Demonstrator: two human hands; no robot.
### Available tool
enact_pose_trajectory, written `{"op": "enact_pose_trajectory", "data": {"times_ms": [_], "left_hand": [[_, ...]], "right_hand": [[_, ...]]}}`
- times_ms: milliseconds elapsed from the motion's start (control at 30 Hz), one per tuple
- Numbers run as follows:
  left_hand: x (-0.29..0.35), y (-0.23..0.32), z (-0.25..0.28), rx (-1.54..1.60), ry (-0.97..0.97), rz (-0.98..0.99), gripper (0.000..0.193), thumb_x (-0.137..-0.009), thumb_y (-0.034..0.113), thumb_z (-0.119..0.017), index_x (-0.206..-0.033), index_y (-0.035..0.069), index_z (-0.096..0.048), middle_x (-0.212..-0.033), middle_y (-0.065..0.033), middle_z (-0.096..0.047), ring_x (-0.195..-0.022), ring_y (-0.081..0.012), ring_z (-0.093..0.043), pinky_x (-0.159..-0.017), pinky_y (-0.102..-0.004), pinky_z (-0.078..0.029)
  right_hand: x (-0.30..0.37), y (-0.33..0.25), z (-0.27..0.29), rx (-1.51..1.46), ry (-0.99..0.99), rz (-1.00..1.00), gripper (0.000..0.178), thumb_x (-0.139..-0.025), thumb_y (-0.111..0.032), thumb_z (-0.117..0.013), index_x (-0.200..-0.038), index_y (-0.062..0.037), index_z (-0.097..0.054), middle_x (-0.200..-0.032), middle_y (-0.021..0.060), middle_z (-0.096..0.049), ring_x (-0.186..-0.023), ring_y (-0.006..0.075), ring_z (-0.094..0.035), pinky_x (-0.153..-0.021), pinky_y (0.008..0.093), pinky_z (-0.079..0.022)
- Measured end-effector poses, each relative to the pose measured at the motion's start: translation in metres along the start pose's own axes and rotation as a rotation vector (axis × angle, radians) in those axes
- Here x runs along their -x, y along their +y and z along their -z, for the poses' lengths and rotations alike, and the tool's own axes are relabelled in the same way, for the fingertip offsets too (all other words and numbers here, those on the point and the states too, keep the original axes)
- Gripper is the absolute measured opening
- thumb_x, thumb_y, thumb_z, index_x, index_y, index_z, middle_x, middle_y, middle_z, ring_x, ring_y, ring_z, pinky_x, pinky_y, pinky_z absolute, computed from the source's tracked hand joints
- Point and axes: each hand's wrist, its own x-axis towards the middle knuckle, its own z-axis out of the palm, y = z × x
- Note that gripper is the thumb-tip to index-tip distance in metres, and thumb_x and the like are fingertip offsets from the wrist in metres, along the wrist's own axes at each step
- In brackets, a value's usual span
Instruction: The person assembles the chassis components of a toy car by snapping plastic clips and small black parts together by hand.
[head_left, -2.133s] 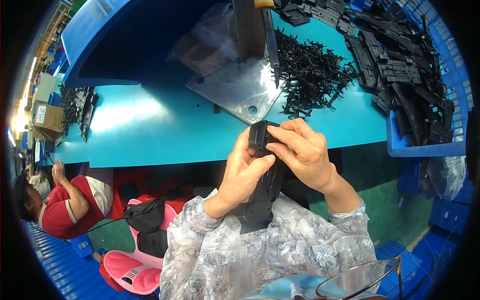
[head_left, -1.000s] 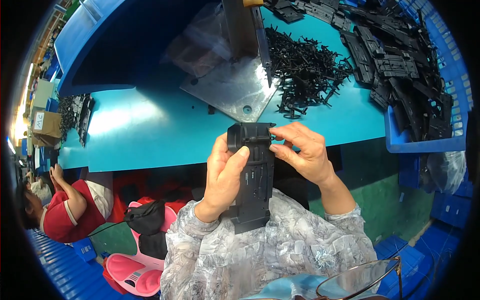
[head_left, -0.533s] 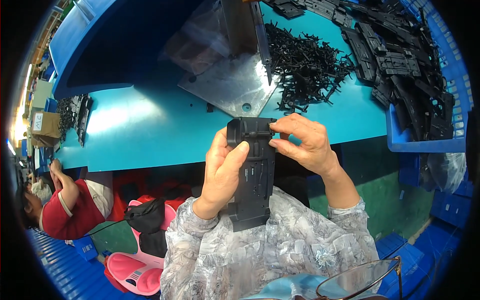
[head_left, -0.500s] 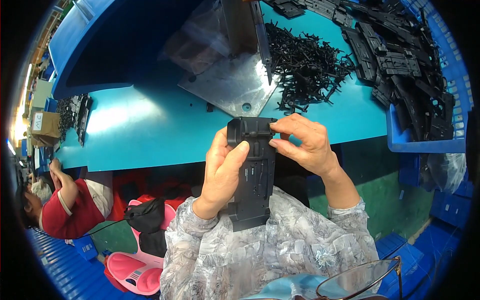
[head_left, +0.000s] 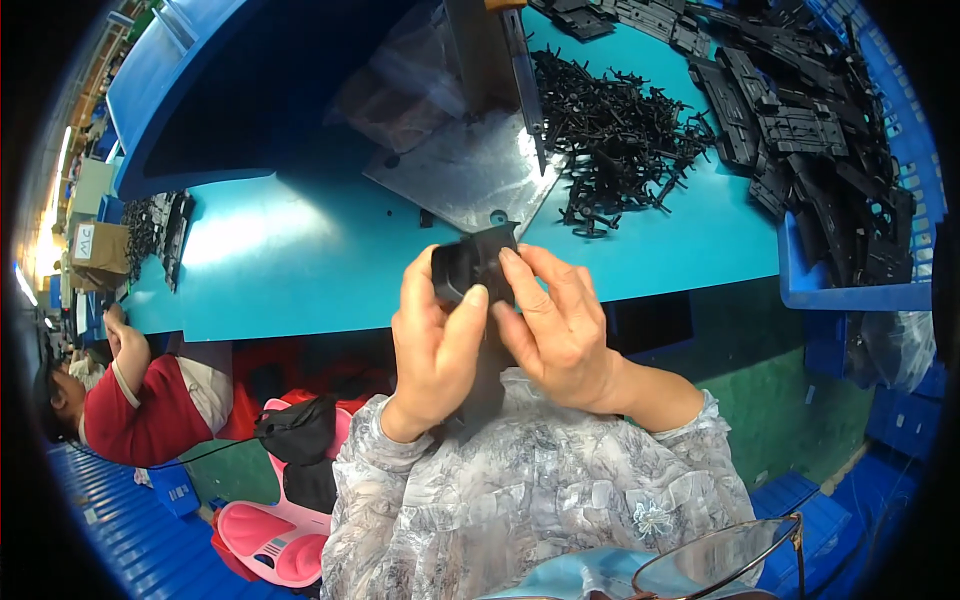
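A long black plastic chassis part [head_left: 457, 268] is tilted between my hands over the table's near edge. My left hand [head_left: 437, 345] grips its left side, thumb on top. My right hand [head_left: 560, 335] closes on its far right end, fingertips pressed against the black plastic. Most of the part's length is hidden behind my hands or blurred. Beyond it, a heap of small black plastic pieces with thin arms [head_left: 625, 140] lies on the turquoise tabletop [head_left: 350, 280].
A metal plate with an upright post [head_left: 465, 180] stands ahead. Flat black plastic parts [head_left: 790, 120] fill a blue crate [head_left: 850, 295] at right. A large blue bin [head_left: 150, 130] overhangs the left. At far left another person [head_left: 145, 410] sits near a pink chair [head_left: 275, 530].
The chassis part has tipped, its face no longer turned up toward me. My right hand has moved left and nearer, its fingers now on the part's far end.
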Motion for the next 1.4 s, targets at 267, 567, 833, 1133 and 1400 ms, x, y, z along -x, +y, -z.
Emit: {"op": "enact_pose_trajectory", "data": {"times_ms": [267,567,833,1133,1400], "left_hand": [[0.011,0.005,-0.012,-0.685,0.041,-0.458,0.042,-0.079,-0.002,-0.055,-0.117,-0.008,-0.039,-0.08,-0.0153,-0.057,-0.059,-0.0185,-0.057,-0.052,-0.0269,-0.046],[0.007,-0.026,-0.029,-1.18,-0.029,-0.734,0.046,-0.078,0.017,-0.049,-0.114,-0.012,-0.044,-0.08,-0.0211,-0.049,-0.083,-0.0406,-0.053,-0.062,-0.0394,-0.046],[-0.001,-0.028,-0.032,-1.008,-0.04,-0.768,0.043,-0.065,0.007,-0.069,-0.105,-0.003,-0.056,-0.089,-0.018,-0.052,-0.077,-0.0339,-0.057,-0.065,-0.0366,-0.049],[-0.024,-0.021,-0.018,-0.067,0.206,-0.055,0.034,-0.078,0.0,-0.062,-0.109,-0.005,-0.051,-0.082,-0.0033,-0.046,-0.056,-0.0041,-0.048,-0.047,-0.0175,-0.041],[-0.037,-0.016,0.003,0.281,-0.135,0.402,0.03,-0.084,0.019,-0.059,-0.106,-0.001,-0.056,-0.073,0.0036,-0.053,-0.045,-0.0003,-0.037,-0.038,-0.0143,-0.027]], "right_hand": [[0.018,-0.008,-0.001,-0.794,-0.12,-0.431,0.059,-0.075,-0.001,-0.053,-0.129,0.0064,-0.032,-0.133,0.0242,-0.031,-0.121,0.0313,-0.037,-0.096,0.0329,-0.035],[0.035,-0.001,-0.007,-1.676,0.098,-0.866,0.041,-0.085,-0.022,-0.052,-0.116,0.0024,-0.042,-0.092,0.0011,-0.051,-0.076,0.004,-0.047,-0.069,0.0168,-0.04],[0.021,0.016,-0.013,-1.523,0.349,-0.985,0.028,-0.089,-0.031,-0.049,-0.09,-0.0031,-0.051,-0.083,0.004,-0.058,-0.074,0.0085,-0.053,-0.07,0.0206,-0.044],[0.014,0.026,-0.011,-1.502,0.378,-1.024,0.035,-0.086,-0.032,-0.052,-0.094,0.002,-0.057,-0.089,0.0065,-0.061,-0.079,0.0118,-0.057,-0.076,0.024,-0.044],[0.006,0.031,-0.003,-1.624,0.269,-1.022,0.037,-0.087,-0.033,-0.051,-0.093,0.0033,-0.056,-0.088,0.0099,-0.062,-0.078,0.0151,-0.06,-0.071,0.0267,-0.049]]}}
